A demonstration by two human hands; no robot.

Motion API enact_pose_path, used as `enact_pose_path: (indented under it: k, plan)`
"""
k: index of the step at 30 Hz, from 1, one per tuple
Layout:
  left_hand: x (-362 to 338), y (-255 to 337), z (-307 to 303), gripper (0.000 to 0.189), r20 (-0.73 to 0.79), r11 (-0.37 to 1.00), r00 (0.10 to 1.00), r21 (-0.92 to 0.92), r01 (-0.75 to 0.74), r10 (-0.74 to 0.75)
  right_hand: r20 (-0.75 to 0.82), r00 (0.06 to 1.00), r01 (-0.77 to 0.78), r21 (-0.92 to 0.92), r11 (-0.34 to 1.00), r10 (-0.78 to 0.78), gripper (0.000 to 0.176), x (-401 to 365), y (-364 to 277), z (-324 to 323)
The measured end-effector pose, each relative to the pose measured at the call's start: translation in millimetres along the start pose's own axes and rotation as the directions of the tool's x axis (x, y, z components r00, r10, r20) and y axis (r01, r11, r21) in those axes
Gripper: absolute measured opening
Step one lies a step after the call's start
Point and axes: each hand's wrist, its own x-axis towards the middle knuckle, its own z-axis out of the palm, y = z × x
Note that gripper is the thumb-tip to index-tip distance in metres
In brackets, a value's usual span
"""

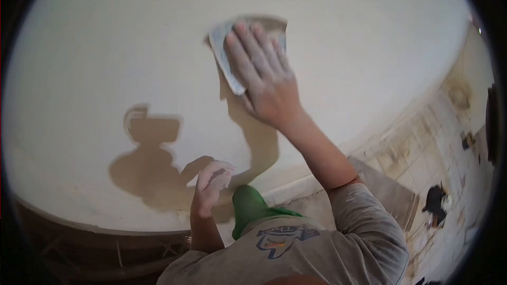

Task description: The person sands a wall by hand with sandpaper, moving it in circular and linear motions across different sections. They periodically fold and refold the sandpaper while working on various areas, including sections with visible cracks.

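Observation:
My right hand (264,76) lies stretched flat over a sheet of sandpaper (222,60), pressing it against the pale wall (343,47). The sheet has a whitish printed back, and its edges stick out past the fingers. White dust covers the fingers of this hand. Lower down on the left, my left hand (214,182) is held near the wall, dusty too, its fingers loosely bent with a gap to the thumb and nothing in it. A green cloth (248,208) shows between the left hand and my grey T-shirt (317,253).
Shadows of my head and arm (150,158) fall across the wall. A flat grey-brown board (388,190) lies on the stained tiled floor (417,142) at the right. Black items (435,206) lie beyond it. A dark area with crossing bars (105,250) is at lower left.

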Motion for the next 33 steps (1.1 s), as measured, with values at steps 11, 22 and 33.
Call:
enact_pose_path:
  k: [11, 22, 33]
  plan:
    - [-2, -29, 12, 0.016, -0.015, 0.997, 0.999, -0.065, -0.037, 0.036, -0.017, 0.974, -0.224, -0.007, 0.975, 0.224, 0.066, -120, 8, 36]
    - [5, -101, 12, 0.022, 0.263, 0.985, 0.954, 0.128, 0.114, -0.145, -0.428, 0.753, -0.39, 0.322, 0.863, 0.5, 0.053, -52, 155, -55]
    - [33, -62, 48, 0.041, 0.476, 0.914, 0.868, 0.399, -0.07, -0.141, -0.103, 0.874, -0.454, 0.172, 0.874, 0.475, 0.07, -275, 22, 79]
